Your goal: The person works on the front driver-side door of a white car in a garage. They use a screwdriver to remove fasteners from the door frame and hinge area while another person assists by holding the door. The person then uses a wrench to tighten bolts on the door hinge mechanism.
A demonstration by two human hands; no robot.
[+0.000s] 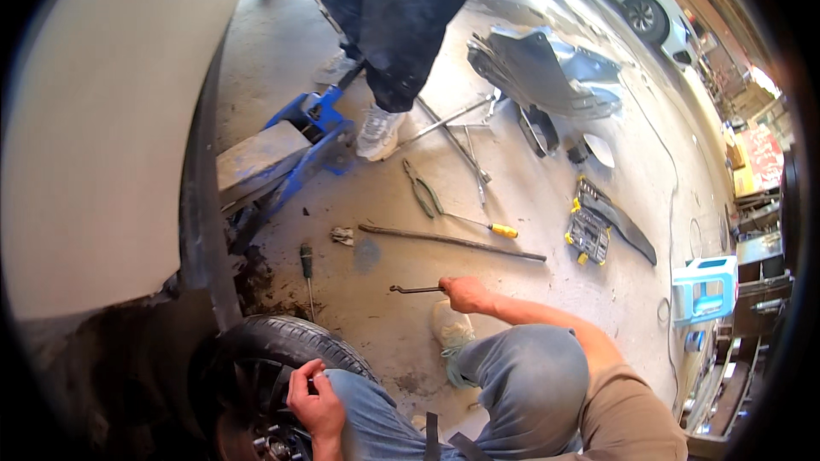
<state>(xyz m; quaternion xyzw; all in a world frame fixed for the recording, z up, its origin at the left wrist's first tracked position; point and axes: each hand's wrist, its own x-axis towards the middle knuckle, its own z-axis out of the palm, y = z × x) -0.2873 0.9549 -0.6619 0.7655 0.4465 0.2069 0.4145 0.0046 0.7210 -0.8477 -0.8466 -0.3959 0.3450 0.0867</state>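
Note:
My right hand [467, 294] is closed around one end of a thin metal wrench [416, 290], held out over the concrete floor with its bent head to the left. My left hand [316, 401] is curled closed beside my left knee, in front of a black-spoked wheel [282, 350]; whatever it may hold is hidden. A green-handled screwdriver [307, 266] lies on the floor beyond the tyre. Farther off are a long dark bar [453, 241], a yellow-handled screwdriver [500, 230] and pliers [420, 189].
A car body panel [111, 119] fills the left, with a blue floor jack [316, 141] beside it. Another person [389, 26] stands near a cross-shaped lug wrench [457, 137]. A bit set [588, 226], dark plastic liner [538, 77] and blue stool [705, 290] are to the right.

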